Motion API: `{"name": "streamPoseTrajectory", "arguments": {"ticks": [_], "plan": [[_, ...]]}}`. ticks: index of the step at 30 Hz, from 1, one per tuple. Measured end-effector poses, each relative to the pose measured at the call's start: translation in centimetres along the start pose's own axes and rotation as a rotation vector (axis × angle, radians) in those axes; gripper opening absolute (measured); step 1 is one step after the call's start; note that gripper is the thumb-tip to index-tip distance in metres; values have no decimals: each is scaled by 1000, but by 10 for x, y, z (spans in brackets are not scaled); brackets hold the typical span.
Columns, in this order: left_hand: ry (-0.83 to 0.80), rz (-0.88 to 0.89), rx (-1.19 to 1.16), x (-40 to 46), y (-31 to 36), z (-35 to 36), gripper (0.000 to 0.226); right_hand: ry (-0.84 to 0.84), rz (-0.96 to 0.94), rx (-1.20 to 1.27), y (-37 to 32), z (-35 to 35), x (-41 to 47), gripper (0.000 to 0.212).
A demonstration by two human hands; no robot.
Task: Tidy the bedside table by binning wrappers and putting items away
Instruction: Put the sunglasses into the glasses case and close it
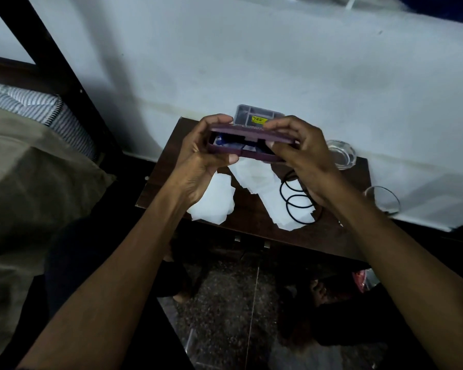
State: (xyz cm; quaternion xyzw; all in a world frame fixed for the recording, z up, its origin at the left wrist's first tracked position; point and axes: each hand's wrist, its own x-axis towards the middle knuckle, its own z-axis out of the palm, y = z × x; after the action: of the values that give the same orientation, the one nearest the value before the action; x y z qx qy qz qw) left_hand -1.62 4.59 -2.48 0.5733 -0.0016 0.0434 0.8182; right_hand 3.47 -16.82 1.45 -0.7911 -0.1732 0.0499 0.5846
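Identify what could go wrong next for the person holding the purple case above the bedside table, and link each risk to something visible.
1. The purple case is ajar in both hands, left hand and right hand; small contents showing in the gap could spill if it tips.
2. The glass bowl sits near the right forearm; an elbow swing might knock it.
3. The black hair ties lie on the white wrappers, so they might get binned with them.

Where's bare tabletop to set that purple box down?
Free: near edge of the table, in front of the white wrappers; a narrower strip between wrappers. Crowded: right side, with black cable loops, glass dish and ring. The purple box hides the back.
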Motion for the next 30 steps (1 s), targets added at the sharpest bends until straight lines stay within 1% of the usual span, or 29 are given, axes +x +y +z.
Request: {"name": "streamPoseTrajectory", "arguments": {"ticks": [4,7,9,10,12,16,18,22,27,29,30], "plan": [[-11,11,8,0,0,-2,64,-48,45,136,3,0,1,35],[-5,15,3,0,0,-2,58,-186,105,309,2,-9,0,41],[14,16,0,1,0,-2,52,-276,85,340,1,-14,-1,45],[35,12,9,1,0,-2,50,-296,50,295,0,-15,-1,46],[84,12,48,3,2,-3,46,-264,-75,93,-1,-12,0,48],[113,44,118,3,-1,-4,41,-34,-328,-432,-2,3,4,47],[124,41,129,3,-2,-4,39,17,-391,-569,-4,11,5,47],[158,45,138,4,-1,-8,43,38,-381,-565,-6,20,9,46],[159,74,196,4,-2,-12,41,63,-385,-577,-4,25,12,42],[125,107,309,6,0,-16,39,47,-376,-622,-1,26,14,42],[102,149,435,7,0,-18,38,43,-373,-658,3,27,15,43]]}}
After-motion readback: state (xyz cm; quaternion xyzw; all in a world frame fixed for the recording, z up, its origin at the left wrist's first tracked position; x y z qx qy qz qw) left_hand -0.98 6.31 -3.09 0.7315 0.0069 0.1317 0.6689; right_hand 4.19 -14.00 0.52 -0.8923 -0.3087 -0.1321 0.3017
